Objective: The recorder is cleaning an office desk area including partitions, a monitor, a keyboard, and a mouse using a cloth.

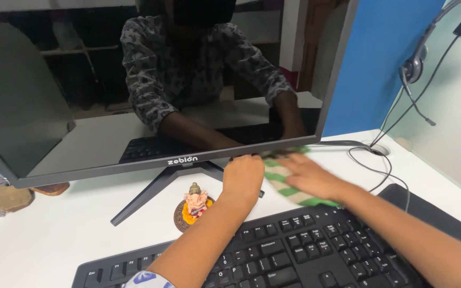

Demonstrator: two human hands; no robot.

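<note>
Cloth, green-and-white striped, lay flat on the desk under the right hand's extended fingers, just below the monitor. Left hand curled, fingers gripping the monitor's lower edge. Risk: a sideways swipe could topple the small figurine beside the left wrist.

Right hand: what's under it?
Under the right hand lies a green-and-white striped cloth on the white desk, just below the monitor's bottom edge. The hand covers the cloth's middle.

Office desk: dark monitor on white desk, black keyboard, headset hung on blue partition wall, cables.
</note>
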